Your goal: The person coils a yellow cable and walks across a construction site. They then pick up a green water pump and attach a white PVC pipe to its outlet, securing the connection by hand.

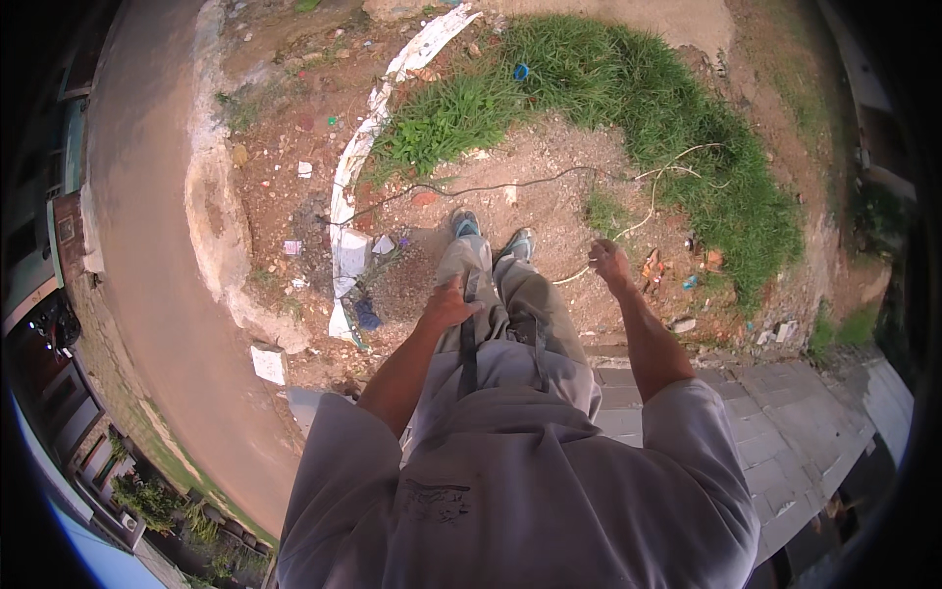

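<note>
My left hand [449, 304] is at my left thigh, in front of the grey trousers [535, 304]. Its fingers look loosely stretched and I see nothing in them. Out to the right, my right hand [610, 265] hangs over the dirt with its fingers curled together. A small pale spot shows at the fingertips, too small to name. A pale cord [643, 224] runs across the ground and passes at this hand; whether the fingers hold it I cannot tell. Dark straps hang down the front of my trousers.
A dark cable [510, 185] crosses the gravel ahead of my shoes [515, 245]. Left of them lie a white block [353, 252] and a long white strip [368, 128]. Tall grass [677, 108] curves around the far right. Grey paving [756, 402] lies behind; a road [147, 245] runs left.
</note>
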Tool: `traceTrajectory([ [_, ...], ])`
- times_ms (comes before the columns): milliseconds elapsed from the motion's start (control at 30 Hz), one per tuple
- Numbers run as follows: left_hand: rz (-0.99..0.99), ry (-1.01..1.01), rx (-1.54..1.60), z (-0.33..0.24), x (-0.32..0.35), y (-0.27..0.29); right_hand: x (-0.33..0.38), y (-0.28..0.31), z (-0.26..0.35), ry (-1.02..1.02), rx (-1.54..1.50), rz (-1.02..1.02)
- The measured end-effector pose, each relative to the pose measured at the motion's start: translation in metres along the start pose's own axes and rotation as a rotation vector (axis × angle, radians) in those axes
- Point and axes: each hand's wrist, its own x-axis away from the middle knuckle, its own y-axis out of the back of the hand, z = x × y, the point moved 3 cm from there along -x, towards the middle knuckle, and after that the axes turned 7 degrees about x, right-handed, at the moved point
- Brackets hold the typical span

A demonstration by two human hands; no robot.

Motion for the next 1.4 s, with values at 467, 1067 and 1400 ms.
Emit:
traceTrajectory([
  [467, -0.375, 0.247, 0.132, 0.014, -0.009, 0.019, -0.25, -0.324, -0.036, 0.475, 0.858, 0.311],
  [1067, -0.419, 0.213, 0.271, 0.021, -0.048, 0.05, -0.302, -0.428, -0.08, 0.541, 0.652, 0.709],
  [1400, -0.418, 0.165, 0.125, 0.015, -0.061, 0.052, -0.299, -0.364, -0.086, 0.323, 0.722, 0.406],
])
